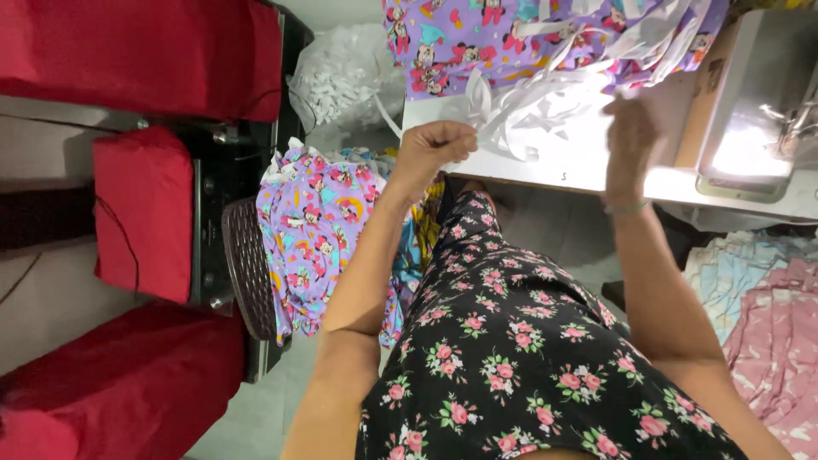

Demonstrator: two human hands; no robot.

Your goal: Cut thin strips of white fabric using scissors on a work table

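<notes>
My left hand (434, 145) is closed at the near edge of the white sewing table (588, 166), pinching a strip of white elastic tape (511, 106). My right hand (629, 136) is raised over the table, blurred, its fingers curled among the same loose white tape. The tape lies in a tangled heap that runs up onto purple cartoon-print fabric (494, 43) at the table's far side. A sewing machine (758, 111) with a lit work area stands just right of my right hand.
A dark basket (249, 268) at my left holds a pile of purple cartoon-print pieces (315, 238). Red cloth bundles (141, 213) lie further left. A bag of white scraps (341, 81) sits behind the basket. Pink and pale blue fabric (767, 315) is heaped at the right.
</notes>
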